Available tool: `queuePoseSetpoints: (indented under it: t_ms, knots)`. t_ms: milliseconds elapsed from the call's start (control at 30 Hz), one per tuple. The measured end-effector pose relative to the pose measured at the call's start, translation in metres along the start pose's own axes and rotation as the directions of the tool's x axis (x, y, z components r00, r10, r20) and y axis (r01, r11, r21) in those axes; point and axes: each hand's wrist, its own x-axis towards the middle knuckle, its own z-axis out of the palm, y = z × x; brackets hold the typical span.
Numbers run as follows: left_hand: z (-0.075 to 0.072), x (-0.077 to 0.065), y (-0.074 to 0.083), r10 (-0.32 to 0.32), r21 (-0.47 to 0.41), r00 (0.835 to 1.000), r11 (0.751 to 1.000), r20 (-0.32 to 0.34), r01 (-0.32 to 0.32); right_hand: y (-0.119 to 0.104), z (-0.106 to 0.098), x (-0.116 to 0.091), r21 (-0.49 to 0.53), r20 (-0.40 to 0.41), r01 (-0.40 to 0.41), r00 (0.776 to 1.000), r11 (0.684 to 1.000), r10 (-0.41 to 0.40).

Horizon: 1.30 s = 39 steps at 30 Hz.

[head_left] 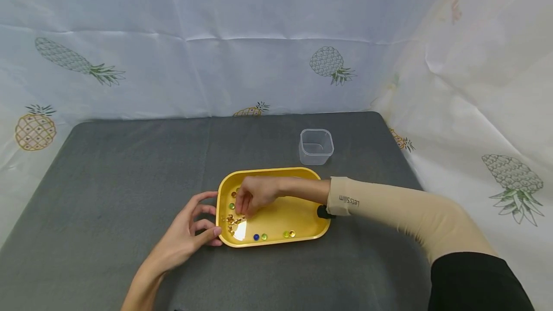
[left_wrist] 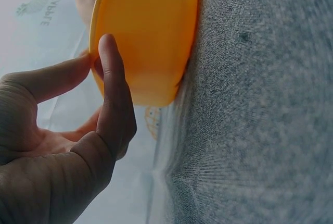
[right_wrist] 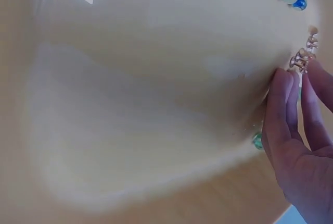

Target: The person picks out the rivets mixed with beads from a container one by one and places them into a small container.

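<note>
A yellow tray (head_left: 281,243) lies on the grey table and holds marbles and small gold push pins. My left hand (head_left: 186,234) holds the tray's left end, the thumb at the rim and the fingers bent along the outside. Inside the tray, my right hand (head_left: 258,193) reaches down at the left end. Its thumb and fingertips pinch at gold push pins (right_wrist: 300,60), partly hidden by the fingers. More push pins (head_left: 230,220) lie loose beside it. A blue marble (head_left: 256,237) and a green marble (head_left: 264,237) rest along the tray's near side.
Behind the tray stands a clear plastic box (head_left: 316,147) without a lid. Two yellowish marbles (head_left: 289,234) sit at the near wall of the tray, and another green marble (head_left: 232,206) is by its left wall. A pineapple-print cloth (head_left: 259,71) hangs behind the table.
</note>
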Motion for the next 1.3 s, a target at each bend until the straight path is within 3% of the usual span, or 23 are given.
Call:
queuePoseSetpoints:
  t_ms: [333, 767, 1300]
  knots:
    - [0.0006, 0.0004, -0.0004, 0.002, -0.01, 1.0, 1.0, 0.001, -0.002, -0.0009, -0.0012, 0.0052, -0.074, 0.032, 0.003, 0.999, 0.997, -0.001]
    - [0.0003, -0.0003, -0.0011, 0.004, -0.01, 1.0, 1.0, 0.005, -0.004, -0.0051, 0.0027, 0.0074, -0.198, 0.007, 0.01, 1.0, 0.98, -0.009]
    - [0.0, -0.0012, 0.0, -0.007, -0.004, 1.0, 1.0, 0.002, 0.007, -0.0068, -0.002, 0.0004, -0.181, 0.015, 0.095, 0.996, 0.979, -0.093]
